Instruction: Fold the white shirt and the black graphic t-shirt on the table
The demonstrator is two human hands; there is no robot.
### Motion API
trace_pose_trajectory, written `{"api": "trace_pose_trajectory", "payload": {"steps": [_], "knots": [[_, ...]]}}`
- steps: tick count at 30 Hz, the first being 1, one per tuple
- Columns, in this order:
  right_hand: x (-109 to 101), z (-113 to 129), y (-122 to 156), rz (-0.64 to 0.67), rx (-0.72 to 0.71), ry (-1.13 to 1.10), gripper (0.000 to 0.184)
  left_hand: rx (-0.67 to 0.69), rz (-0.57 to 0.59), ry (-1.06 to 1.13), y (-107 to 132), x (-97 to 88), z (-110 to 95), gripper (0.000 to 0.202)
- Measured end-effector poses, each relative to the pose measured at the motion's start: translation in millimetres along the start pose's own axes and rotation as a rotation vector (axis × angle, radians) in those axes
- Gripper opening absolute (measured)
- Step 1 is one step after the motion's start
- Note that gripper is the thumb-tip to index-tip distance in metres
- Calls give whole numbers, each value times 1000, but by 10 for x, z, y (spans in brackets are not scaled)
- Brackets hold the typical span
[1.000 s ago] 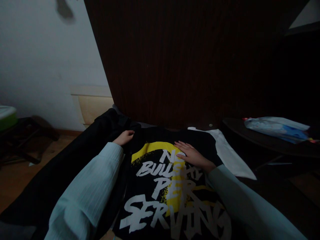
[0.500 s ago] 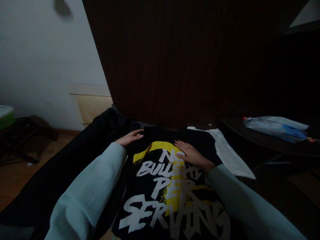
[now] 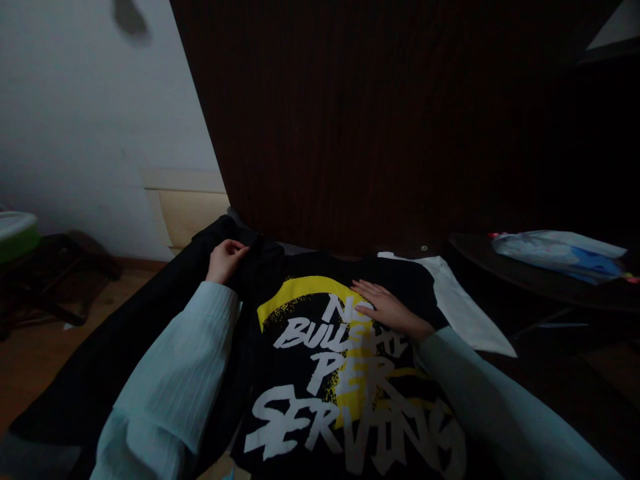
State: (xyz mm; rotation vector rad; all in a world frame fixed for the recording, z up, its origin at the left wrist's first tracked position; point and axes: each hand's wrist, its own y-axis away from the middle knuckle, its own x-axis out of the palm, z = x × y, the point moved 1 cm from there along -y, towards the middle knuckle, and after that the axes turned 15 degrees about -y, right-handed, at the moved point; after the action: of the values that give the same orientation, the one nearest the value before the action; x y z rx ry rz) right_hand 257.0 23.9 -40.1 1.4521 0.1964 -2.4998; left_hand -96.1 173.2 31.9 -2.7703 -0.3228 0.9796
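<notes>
A black T-shirt with white lettering and a yellow print lies spread out before me. My right hand rests flat on its upper printed part, fingers stretched out. At the shirt's upper left, my left hand is closed in a pinch on dark cloth, which looks like the shirt's sleeve or side edge. The dimness hides exactly where that cloth ends. Another black garment runs down the left side, beyond my left arm. Part of a white cloth shows to the right of the shirt.
A dark wooden panel rises right behind the clothes. At the right, a clear and blue plastic package lies on a dark round-edged surface. A green and white container sits on a dark stool at the left.
My left hand has moved left from the shirt's upper edge and closed into a pinch. The yellow print's left edge has spread slightly leftward. My right hand stays flat on the shirt.
</notes>
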Motion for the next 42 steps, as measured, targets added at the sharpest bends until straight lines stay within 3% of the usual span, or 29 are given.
{"api": "trace_pose_trajectory", "payload": {"steps": [6,10,12,16,19,21,25,28,31,37,42], "knots": [[-37,13,-20,60,20,18,60,-12,305,267,96,117,-71,38],[-337,169,-186,262,98,16,62,31,424,297,138,144,-104,46],[-500,357,-362,294,132,-24,53,54,501,296,169,149,-128,50],[-550,899,-804,66,-7,-283,40,60,660,368,253,185,-166,63],[-339,1204,-1064,-132,-76,-478,39,77,754,451,299,270,-167,64],[-181,1284,-1175,-209,-80,-590,36,107,794,492,313,340,-161,62],[-15,1239,-1267,-305,-49,-787,17,148,825,444,327,426,-163,59],[-9,1176,-1266,-337,-39,-920,20,143,859,412,344,414,-181,58],[-67,1154,-1237,-407,-88,-985,26,135,905,389,367,362,-197,48],[-251,1141,-1177,-519,-225,-1102,25,126,1133,244,446,274,-268,30],[-362,1106,-1158,-573,-272,-1157,25,206,1094,129,455,203,-347,28]]}}
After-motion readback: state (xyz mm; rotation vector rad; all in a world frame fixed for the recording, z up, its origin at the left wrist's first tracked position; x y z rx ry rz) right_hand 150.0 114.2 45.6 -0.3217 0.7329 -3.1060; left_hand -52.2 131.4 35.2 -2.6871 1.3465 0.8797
